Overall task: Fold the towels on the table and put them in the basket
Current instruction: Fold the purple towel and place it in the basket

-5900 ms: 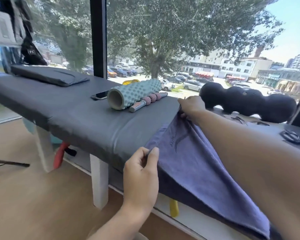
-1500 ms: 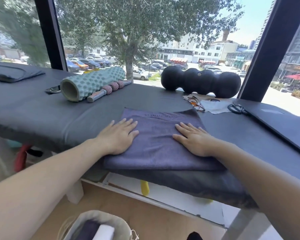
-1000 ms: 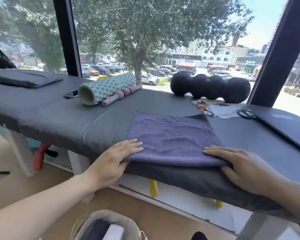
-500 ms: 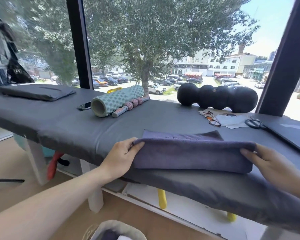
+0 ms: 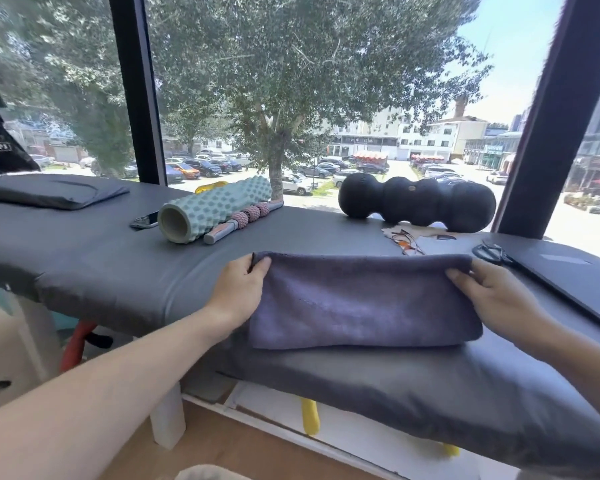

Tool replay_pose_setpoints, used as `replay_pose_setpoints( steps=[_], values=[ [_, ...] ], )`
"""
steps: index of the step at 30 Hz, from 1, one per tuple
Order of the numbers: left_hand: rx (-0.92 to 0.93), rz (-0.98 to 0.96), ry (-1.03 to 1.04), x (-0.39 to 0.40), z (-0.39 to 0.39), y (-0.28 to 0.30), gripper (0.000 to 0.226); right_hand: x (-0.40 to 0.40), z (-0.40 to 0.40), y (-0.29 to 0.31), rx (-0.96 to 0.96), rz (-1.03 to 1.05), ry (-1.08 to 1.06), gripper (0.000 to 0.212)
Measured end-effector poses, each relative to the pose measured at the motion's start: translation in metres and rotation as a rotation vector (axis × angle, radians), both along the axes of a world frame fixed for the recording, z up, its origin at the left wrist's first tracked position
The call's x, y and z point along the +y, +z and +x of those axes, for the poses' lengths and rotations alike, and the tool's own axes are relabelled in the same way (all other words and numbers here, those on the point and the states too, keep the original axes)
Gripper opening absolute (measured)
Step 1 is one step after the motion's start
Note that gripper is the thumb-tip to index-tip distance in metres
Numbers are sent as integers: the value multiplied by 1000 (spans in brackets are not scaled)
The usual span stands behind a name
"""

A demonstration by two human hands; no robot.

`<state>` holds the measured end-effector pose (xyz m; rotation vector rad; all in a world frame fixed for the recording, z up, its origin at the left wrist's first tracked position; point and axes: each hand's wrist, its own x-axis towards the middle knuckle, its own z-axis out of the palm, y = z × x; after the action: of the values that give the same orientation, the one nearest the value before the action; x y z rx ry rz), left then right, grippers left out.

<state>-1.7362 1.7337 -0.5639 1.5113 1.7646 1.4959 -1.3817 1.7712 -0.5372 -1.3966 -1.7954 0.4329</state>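
I pinch the purple towel's (image 5: pixel 361 303) far fold, left hand (image 5: pixel 238 292) and right hand (image 5: pixel 492 296) at its two ends, over the massage table's (image 5: pixel 101 268) near edge. I should lay the fold level, corners matched. Basket rim (image 5: pixel 208 474) peeks below the table.

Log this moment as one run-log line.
step: folding | left hand: pinches purple towel left end | right hand: grips right end | basket: not yet loaded
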Motion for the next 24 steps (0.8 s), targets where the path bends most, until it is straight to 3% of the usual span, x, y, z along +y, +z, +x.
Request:
replay_pose_setpoints(
  steps=[2,6,9,13,18,22,24],
  values=[
    [70,-82,39,17,1,0,25,17,-7,-3,-1,-54,-34,16],
    [276,-223,81,36,1,-14,27,38,-16,-28,-298,-169,-88,9],
    [347,-271,118,38,1,-16,34,46,-23,-34,-397,-173,-140,8],
    [473,-270,140,39,1,-12,31,57,-25,-30,-460,-194,-191,31],
    [640,-360,148,48,7,-11,14,64,-27,-27,-568,-277,-212,33],
    [917,-461,248,45,17,-11,25,70,-32,-21,-661,-333,-203,39],
    [935,-474,257,44,15,-9,38,71,-33,-17,-677,-340,-238,39]
  ],
)
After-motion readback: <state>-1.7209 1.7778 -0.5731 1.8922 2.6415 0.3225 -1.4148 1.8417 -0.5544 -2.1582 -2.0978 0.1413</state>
